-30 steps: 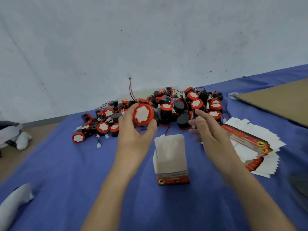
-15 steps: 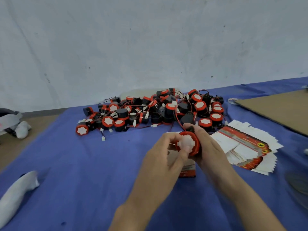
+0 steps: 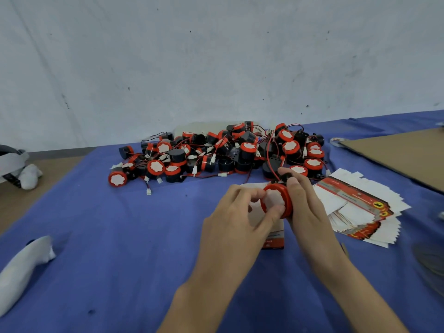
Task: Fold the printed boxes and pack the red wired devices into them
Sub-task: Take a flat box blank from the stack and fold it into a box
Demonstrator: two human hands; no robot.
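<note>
Pinching the white face of the round red device (image 3: 276, 200) at centre frame, the left hand (image 3: 235, 224) meets the right hand (image 3: 305, 207), curled round its rim, over a folded cardboard box (image 3: 274, 239), print blurred. Flat boxes (image 3: 360, 207) fan right; a device pile (image 3: 216, 155) lies behind.

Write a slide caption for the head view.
The left hand and right hand grip a round red wired device over a folded printed cardboard box.

Matt blue cloth (image 3: 125, 236) (slightly creased)
</note>
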